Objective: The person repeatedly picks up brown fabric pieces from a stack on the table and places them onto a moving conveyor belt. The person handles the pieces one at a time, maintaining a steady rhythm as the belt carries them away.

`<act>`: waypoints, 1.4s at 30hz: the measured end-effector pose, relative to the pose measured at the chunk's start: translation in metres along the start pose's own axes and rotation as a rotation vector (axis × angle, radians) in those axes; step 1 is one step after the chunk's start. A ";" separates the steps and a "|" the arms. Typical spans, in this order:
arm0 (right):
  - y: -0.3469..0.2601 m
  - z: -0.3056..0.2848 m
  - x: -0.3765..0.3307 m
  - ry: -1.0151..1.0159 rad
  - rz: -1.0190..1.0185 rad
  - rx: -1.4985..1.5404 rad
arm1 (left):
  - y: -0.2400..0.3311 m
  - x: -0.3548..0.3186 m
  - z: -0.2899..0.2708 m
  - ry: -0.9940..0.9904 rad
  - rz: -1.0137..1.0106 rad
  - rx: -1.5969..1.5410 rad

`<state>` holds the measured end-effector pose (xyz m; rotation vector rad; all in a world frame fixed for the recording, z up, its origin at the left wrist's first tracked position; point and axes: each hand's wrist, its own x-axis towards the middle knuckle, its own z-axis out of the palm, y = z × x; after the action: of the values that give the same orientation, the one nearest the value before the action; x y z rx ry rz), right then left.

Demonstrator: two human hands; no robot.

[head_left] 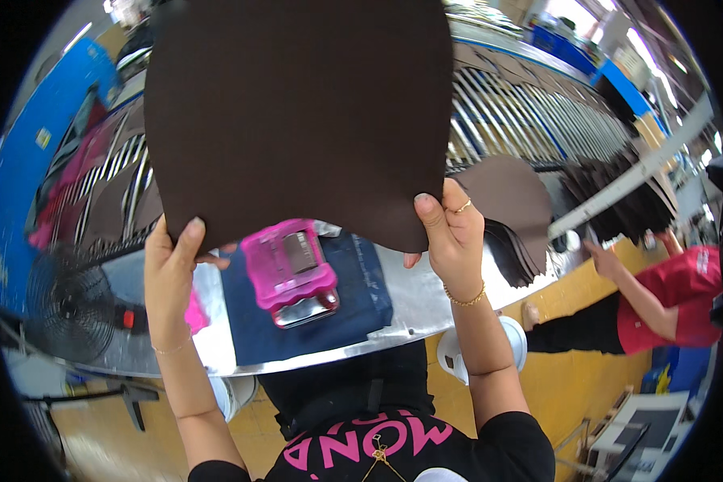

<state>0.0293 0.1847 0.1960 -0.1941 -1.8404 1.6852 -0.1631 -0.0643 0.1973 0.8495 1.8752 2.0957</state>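
Note:
A large dark brown cut panel (297, 120), with curved sides and a scooped lower edge, is held up before me and hides much of the table behind it. My left hand (173, 261) pinches its lower left corner, thumb in front and fingers behind. At the lower right corner, my right hand (451, 233) grips it the same way. Below the panel, a bright pink plastic case (293, 261) with a clear end rests on a folded dark blue cloth (353, 297). To the right, several similar brown panels (506, 189) lie stacked and fanned at the metal table's edge.
Rows of slanted metal rack bars (522, 120) run behind the table (377, 345). A black fan (72, 301) stands at the left, near a blue board (44, 153). At the right, a person in a red shirt (671, 301) stands by more dark panels (618, 189). White buckets (458, 357) sit below.

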 end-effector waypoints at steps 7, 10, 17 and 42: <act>0.038 0.059 0.026 -0.331 -0.211 -0.370 | 0.039 -0.028 -0.080 0.220 0.083 0.262; 0.053 0.079 0.034 -0.334 -0.293 -0.380 | 0.042 -0.042 -0.098 0.315 0.108 0.379; 0.071 0.082 0.032 -0.278 -0.407 -0.538 | 0.019 -0.060 -0.115 0.268 0.010 0.401; 0.047 -0.172 -0.086 0.315 0.129 -0.403 | -0.034 0.022 0.089 -0.473 0.539 0.762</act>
<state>0.1748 0.2945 0.1199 -0.7172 -1.9309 1.2561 -0.1409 0.0278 0.1732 1.9868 2.3177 1.1239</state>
